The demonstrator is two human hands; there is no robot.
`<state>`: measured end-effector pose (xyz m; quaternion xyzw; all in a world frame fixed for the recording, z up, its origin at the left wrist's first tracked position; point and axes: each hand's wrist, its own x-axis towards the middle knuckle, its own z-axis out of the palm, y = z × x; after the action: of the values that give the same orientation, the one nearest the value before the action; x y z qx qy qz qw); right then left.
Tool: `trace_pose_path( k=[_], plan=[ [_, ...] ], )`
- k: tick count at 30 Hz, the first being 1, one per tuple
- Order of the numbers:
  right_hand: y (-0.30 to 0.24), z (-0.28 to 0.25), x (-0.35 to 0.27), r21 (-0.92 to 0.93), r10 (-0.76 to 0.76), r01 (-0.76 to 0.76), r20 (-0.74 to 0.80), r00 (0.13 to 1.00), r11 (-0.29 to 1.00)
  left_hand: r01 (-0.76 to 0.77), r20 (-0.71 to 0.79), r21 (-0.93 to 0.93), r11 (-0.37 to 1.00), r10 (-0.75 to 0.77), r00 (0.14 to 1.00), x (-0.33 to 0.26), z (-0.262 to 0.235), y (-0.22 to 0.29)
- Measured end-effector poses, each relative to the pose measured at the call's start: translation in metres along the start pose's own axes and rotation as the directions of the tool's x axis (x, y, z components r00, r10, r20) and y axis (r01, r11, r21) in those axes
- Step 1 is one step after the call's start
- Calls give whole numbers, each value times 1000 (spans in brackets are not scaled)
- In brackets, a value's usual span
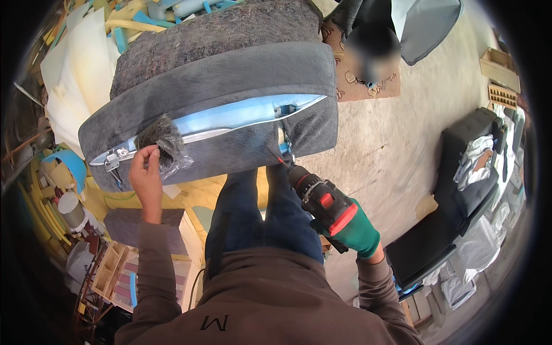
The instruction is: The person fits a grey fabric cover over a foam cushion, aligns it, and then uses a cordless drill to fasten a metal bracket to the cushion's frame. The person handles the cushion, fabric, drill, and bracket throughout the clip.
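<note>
A large grey upholstered cushion piece point(230, 80) lies across in front of me, its underside slit showing light blue lining point(230, 118) and metal brackets point(117, 154). My left hand point(146, 178), bare, pinches a clear plastic bag point(167, 144) with dark contents against the cushion near the left bracket. In a green glove, my right hand point(359, 233) grips a black and red cordless drill point(322, 198). The drill's tip touches the cushion's lower edge near a second bracket point(286, 109).
Foam offcuts point(80, 63) in white, yellow and blue pile up at the left. Another person point(371, 49) sits on a brown patterned mat point(356, 86) beyond the cushion. Black seat parts point(460, 190) with cloths stand at the right on the concrete floor point(391, 149).
</note>
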<state>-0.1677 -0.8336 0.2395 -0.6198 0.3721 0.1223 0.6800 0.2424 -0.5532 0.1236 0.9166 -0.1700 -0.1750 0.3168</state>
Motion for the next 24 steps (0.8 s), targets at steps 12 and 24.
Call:
trace_pose_path(
  k=[12,24],
  plan=[
    [19,-10,-12,-45,-67,67,8,998,997,202,224,-558,805,-88,971,-57,38,106],
    [23,-27,-24,-313,-354,355,62,933,881,695,716,-617,370,-102,690,-98,140,156]
  ],
)
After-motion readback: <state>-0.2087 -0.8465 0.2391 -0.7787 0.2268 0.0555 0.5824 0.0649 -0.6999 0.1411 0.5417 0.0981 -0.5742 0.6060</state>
